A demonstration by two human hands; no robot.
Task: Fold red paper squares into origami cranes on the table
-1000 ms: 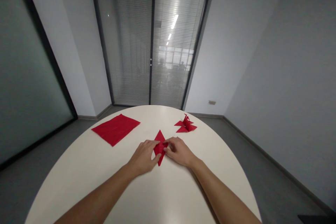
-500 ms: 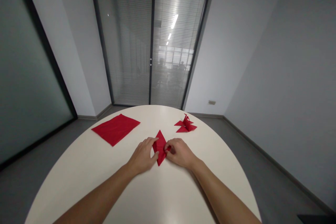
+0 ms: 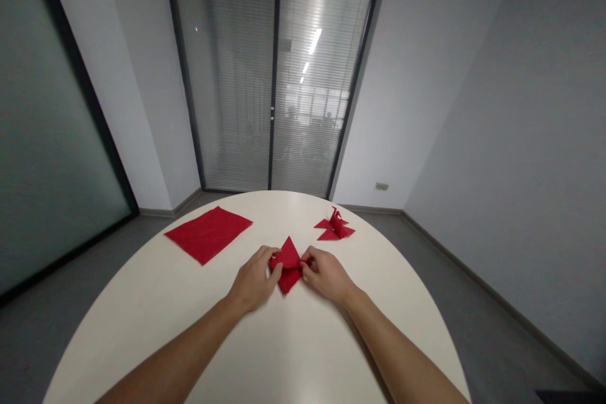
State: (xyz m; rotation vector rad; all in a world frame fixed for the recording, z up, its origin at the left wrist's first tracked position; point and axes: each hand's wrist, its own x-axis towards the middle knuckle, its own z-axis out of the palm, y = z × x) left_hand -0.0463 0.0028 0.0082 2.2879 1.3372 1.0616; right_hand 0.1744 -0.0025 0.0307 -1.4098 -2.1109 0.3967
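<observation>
Between my hands is a red folded paper (image 3: 288,257), its pointed top facing away from me and a crease running across its middle. My left hand (image 3: 256,278) pinches its left edge with thumb and fingertips. On the opposite side, my right hand (image 3: 327,273) grips the right corner between thumb and forefinger. The lower half of the paper is darker and looks partly opened out. Fingertips hide both side corners.
A flat red paper sheet (image 3: 209,235) lies at the table's far left. A finished red origami crane (image 3: 336,227) stands at the far right. All rest on a round white table (image 3: 265,353); glass doors (image 3: 272,76) stand beyond it.
The folded paper has gone from a long narrow diamond to a wider shape with a horizontal crease. My right hand has shifted slightly right, and my left fingers slightly left.
</observation>
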